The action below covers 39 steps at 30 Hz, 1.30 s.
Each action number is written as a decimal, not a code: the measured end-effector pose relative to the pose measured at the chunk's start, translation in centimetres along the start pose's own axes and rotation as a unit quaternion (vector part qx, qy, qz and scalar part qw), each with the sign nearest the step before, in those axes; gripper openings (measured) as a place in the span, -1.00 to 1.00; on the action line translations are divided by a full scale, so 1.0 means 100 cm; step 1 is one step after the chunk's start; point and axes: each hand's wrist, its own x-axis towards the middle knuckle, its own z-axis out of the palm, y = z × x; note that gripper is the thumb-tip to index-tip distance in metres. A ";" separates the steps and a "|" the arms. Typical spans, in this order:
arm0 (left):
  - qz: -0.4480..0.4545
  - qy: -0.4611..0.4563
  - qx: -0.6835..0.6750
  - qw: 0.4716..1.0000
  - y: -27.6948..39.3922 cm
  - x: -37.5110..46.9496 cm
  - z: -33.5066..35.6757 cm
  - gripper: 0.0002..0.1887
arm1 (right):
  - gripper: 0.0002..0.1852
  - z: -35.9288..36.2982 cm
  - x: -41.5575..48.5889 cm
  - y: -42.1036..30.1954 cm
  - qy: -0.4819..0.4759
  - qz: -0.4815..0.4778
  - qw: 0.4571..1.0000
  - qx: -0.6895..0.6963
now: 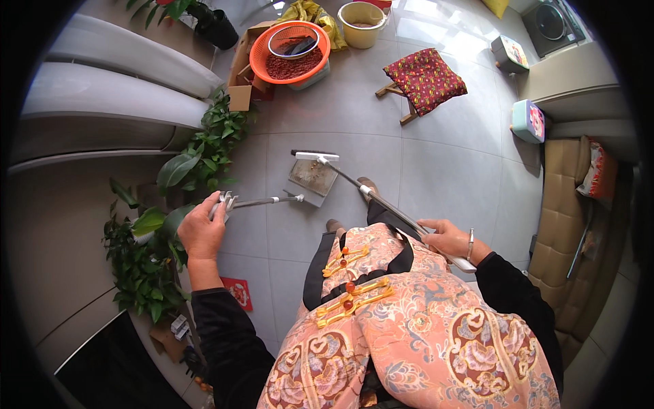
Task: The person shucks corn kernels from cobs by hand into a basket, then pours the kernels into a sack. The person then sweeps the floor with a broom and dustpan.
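Note:
My left hand [204, 225] grips the top of the metal handle [260, 201] of a dustpan, close to the potted plants. The dustpan [312, 179] rests on the tiled floor before my feet, with some dirt and small bits in it. My right hand [449, 237] holds the grey-and-white grip of a long-handled broom [386, 204] in front of my right hip. The broom's white head [317, 156] with dark bristles lies across the far edge of the dustpan.
Leafy plants [219, 133] line the left side. Ahead stand an orange basket [291, 74] of reddish pieces with a sieve in it, a cream bucket [361, 25] and a cushioned wooden stool [426, 82]. A tan sofa [557, 220] and two small stools [529, 121] are at the right.

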 end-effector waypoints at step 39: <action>0.009 0.005 -0.009 1.000 -0.002 -0.017 -0.020 -0.70 | -0.39 0.009 0.027 0.023 0.038 -0.003 0.973 0.227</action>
